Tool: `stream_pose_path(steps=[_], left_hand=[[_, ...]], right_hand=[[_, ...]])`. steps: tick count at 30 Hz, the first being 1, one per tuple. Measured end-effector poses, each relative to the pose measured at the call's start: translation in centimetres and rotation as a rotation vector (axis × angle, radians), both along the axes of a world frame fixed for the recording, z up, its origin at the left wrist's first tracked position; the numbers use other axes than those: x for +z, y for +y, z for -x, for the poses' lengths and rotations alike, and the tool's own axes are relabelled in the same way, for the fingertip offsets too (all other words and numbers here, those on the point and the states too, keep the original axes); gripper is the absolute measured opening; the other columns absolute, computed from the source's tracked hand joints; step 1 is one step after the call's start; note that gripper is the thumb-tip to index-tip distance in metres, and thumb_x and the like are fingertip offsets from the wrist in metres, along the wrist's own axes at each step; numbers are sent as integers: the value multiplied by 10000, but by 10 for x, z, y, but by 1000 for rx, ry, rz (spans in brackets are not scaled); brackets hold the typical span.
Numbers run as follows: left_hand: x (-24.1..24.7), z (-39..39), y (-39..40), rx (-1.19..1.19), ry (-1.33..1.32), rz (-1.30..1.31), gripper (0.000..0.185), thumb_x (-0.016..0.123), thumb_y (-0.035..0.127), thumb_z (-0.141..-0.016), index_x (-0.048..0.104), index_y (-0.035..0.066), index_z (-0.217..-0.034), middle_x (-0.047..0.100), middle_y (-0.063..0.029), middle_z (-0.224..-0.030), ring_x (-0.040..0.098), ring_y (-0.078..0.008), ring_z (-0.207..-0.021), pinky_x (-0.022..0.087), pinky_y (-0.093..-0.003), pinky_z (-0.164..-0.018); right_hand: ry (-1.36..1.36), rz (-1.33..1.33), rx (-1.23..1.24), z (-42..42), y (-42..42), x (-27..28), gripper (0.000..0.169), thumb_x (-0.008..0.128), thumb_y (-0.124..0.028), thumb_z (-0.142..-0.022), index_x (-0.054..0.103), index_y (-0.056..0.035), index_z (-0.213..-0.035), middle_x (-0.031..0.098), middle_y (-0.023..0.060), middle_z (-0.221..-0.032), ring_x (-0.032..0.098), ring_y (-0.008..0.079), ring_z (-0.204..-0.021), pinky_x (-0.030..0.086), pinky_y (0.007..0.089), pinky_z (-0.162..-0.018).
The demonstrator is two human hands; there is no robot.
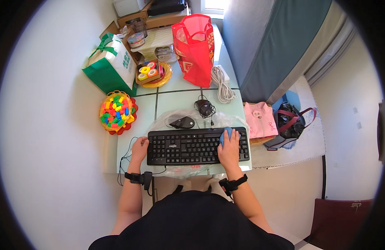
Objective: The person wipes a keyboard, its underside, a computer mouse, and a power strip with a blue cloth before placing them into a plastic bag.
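Note:
A black computer keyboard [192,146] lies across the light green table before me, its number pad on the left and its cable leaving the near side. With my right hand [229,151] I press a blue cloth [226,135] onto the keys near the right end; the palm and fingers cover part of it. At the other end, my left hand [140,149] grips the keyboard's short edge, fingers curled. Clear plastic wrap [162,118] is spread beneath the keyboard. Just beyond the keyboard sit a black mouse [183,122] and a second mouse [204,107] wound in its cord.
Toy bricks fill a basket [101,109] at the left. Behind are a green-and-white bag [109,73], a box of tape rolls [147,82], a red bag [195,62] and a coiled white cable [224,90]. Folded pink clothing [259,120] and a dark tote [288,125] lie right.

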State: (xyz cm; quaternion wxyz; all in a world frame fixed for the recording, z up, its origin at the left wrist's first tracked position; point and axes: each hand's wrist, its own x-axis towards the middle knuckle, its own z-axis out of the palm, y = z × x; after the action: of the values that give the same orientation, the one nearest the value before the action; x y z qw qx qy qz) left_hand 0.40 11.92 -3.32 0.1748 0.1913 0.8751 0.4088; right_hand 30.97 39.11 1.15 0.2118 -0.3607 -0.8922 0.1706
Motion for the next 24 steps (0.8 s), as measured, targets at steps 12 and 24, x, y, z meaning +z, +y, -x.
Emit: stream_pose_path(steps=[12,24], left_hand=[[18,6,13,-11,-338,-70,336,635,211,-952,624,40,-1241,713,-61,-1036,672,-153,-838,549,-305,-618],[-32,14,-1,-196,18,-62,326,712,143,-905,587,67,-1197,594,-79,-769,594,-224,-690,490,-378,-664]], right_hand=[[76,131,385,116,-97,0,539,640,-79,-811,588,15,-1339,461,285,-1488,388,442,-1428,334,474,-1193],[-39,-78,8,32,11,7,434,577,23,-757,734,-111,-1139,646,139,-1290,542,385,-1269,487,457,-1046]])
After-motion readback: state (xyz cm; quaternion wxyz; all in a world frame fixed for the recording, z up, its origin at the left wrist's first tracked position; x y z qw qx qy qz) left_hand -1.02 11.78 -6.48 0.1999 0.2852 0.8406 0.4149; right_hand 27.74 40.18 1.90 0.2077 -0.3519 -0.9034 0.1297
